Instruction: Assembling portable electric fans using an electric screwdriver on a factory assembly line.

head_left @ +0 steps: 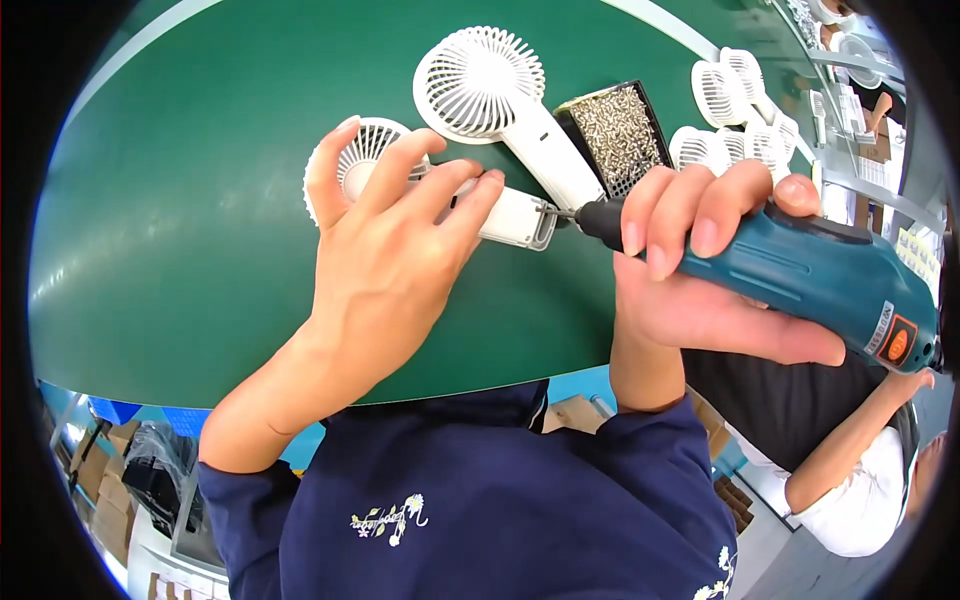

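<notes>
My left hand [385, 240] is closed over a white handheld fan [515, 217] lying on the green table, its fingers across the handle and by the round grille. My right hand [715, 250] grips a teal electric screwdriver [800, 265] with a black nose. The thin bit points left and meets the end of the fan's handle; whether a screw sits there is too small to tell. Just beyond, a second white fan [480, 85] lies with its handle slanting toward the screwdriver tip. Beside that handle stands a black box of small metal screws [615, 130].
Several more white fans [725, 95] lie grouped at the right far side of the green table [200, 200]. A co-worker's arm [850, 460] shows at the right, close to the screwdriver's rear end. Blue bins [185, 420] and cartons are below the table's left edge.
</notes>
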Motion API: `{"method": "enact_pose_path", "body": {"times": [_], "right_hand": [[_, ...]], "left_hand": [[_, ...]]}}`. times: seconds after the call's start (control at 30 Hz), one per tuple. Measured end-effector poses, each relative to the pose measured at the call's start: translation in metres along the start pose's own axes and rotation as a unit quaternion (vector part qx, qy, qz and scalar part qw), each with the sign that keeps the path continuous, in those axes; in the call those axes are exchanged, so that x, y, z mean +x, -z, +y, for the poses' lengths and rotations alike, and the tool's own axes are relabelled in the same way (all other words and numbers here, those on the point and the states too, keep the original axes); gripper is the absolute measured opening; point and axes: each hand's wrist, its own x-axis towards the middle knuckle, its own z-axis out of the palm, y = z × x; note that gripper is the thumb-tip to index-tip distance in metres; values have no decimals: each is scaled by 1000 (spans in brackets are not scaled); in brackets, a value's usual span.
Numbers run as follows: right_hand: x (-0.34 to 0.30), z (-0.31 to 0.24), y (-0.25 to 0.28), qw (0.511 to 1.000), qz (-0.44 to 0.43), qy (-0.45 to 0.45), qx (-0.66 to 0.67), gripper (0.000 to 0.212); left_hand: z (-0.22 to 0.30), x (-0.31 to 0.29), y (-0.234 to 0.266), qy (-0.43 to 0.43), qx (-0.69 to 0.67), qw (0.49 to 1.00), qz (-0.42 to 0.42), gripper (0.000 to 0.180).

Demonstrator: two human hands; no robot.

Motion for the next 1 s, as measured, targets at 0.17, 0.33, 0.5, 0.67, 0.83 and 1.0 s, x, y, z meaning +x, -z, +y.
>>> {"method": "enact_pose_path", "body": {"times": [0.17,0.33,0.5,0.67,0.83,1.0], "right_hand": [[-2,1,4,1000,3,4,-8,93],[0,2,8,999,-37,0,-1,92],[-2,1,2,1000,-18,-1,-2,88],[-4,-38,-7,998,62,14,-1,81],[-46,-55,-23,898,247,-269,-245,64],[-69,-41,-22,848,267,-441,-125,33]], "left_hand": [[1,2,-3,1,4,1000,8,43],[3,3,-4,3,6,1000,9,43],[1,3,-2,4,7,1000,7,43],[0,12,3,-41,1,999,-21,49],[12,21,23,-155,-107,982,24,37],[17,35,24,-207,-95,974,-20,48]]}}
